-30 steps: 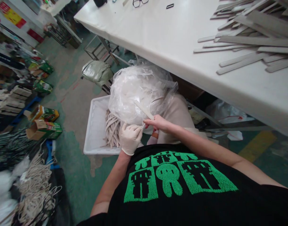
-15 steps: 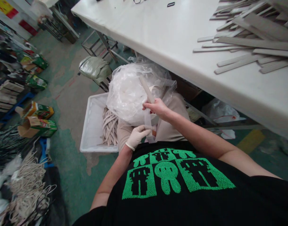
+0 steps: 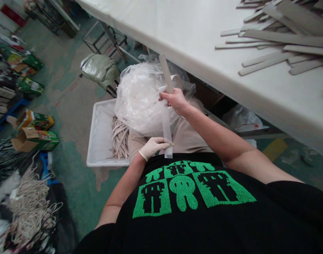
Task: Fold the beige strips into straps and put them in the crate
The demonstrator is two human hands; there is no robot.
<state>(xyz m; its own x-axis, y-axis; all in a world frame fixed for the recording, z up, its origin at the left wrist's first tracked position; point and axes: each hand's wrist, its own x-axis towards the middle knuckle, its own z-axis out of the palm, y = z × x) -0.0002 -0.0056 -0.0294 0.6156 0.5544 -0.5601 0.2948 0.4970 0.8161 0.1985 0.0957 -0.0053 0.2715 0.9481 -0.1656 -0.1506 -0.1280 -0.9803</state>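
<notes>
My left hand [image 3: 153, 146], in a pale thin glove, pinches the lower part of a narrow clear plastic sleeve [image 3: 166, 123] close to my waist. The sleeve hangs nearly straight between both hands. Bare-skinned, my right hand [image 3: 175, 100] is closed around a flat grey-beige strap [image 3: 166, 73] that points up and away from me. Its fingertips also meet the upper end of the sleeve; whether the strap is inside it I cannot tell. Behind the hands, a large clear plastic bag [image 3: 137, 102] full of whitish film rests on my lap.
Left of my legs stands a white bin [image 3: 99, 144] with beige straps [image 3: 120, 137] in it. The white table [image 3: 187, 38] on the right bears a pile of flat grey straps [image 3: 290, 38]. A green wrapped bundle [image 3: 100, 68], open cartons [image 3: 36, 139] and heaped cords [image 3: 29, 208] lie leftward.
My right hand has risen with the strap, which now stands more upright. The sleeve is drawn out longer and straighter between my hands. My view has shifted slightly.
</notes>
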